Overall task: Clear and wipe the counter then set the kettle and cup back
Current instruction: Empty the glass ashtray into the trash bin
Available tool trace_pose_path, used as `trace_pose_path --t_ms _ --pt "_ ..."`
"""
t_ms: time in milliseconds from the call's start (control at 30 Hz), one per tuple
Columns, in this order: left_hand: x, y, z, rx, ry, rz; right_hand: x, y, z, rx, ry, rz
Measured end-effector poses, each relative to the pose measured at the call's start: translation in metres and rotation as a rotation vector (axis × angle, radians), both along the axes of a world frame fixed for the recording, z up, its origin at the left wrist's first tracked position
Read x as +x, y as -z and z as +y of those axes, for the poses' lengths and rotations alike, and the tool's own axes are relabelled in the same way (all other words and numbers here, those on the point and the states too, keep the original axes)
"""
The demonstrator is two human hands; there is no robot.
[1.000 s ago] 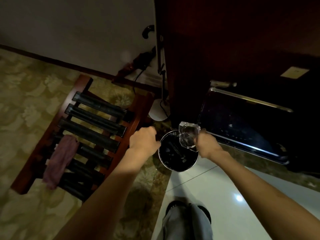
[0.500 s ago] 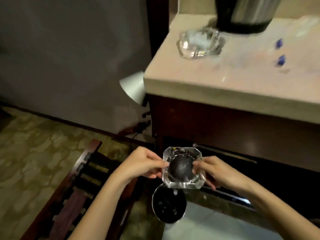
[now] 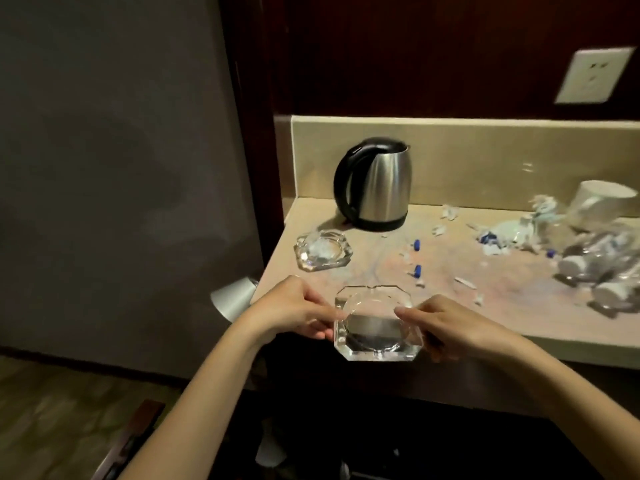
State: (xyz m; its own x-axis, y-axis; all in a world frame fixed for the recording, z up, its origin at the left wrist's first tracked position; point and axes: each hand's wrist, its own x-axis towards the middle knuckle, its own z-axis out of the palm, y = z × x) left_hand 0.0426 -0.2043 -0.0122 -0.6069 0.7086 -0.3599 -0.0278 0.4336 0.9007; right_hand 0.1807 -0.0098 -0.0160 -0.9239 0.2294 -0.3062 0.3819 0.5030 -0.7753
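I hold a clear glass ashtray (image 3: pixel 377 325) at the counter's front edge. My left hand (image 3: pixel 294 311) pinches its left rim and my right hand (image 3: pixel 446 327) grips its right side. Further back on the beige counter (image 3: pixel 374 265) stands a steel kettle (image 3: pixel 375 183) with a black handle. At the far right a white cup (image 3: pixel 601 202) lies upside down behind litter. A second glass ashtray (image 3: pixel 322 250) sits near the counter's left edge.
Paper scraps and blue bits (image 3: pixel 417 258) are scattered over the counter's middle. Crumpled plastic bottles (image 3: pixel 602 268) lie at the right. A silver lamp shade (image 3: pixel 232 298) sticks out below the counter's left corner. A wall socket (image 3: pixel 594 75) is on the dark panel.
Both hands lifted the ashtray from above the floor bin up to the counter's front edge. My view rose from the floor to the counter top.
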Motion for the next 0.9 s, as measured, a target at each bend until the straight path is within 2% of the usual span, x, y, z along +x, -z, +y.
trace_pose_path --t_ms 133,367,633,900 --pt "-0.022 -0.014 0.050 -0.037 0.007 0.059 -0.025 -0.006 0.043 0.084 0.057 0.046" --pt "-0.061 -0.006 0.119 -0.178 -0.157 0.213 -0.100 0.005 0.111 0.322 0.034 0.052" --pt "-0.087 -0.007 0.163 -0.379 -0.240 0.512 -0.146 0.015 0.144 0.453 0.014 0.039" --pt "-0.094 -0.006 0.176 -0.437 -0.163 0.391 -0.154 0.022 0.155 0.388 -0.004 -0.040"
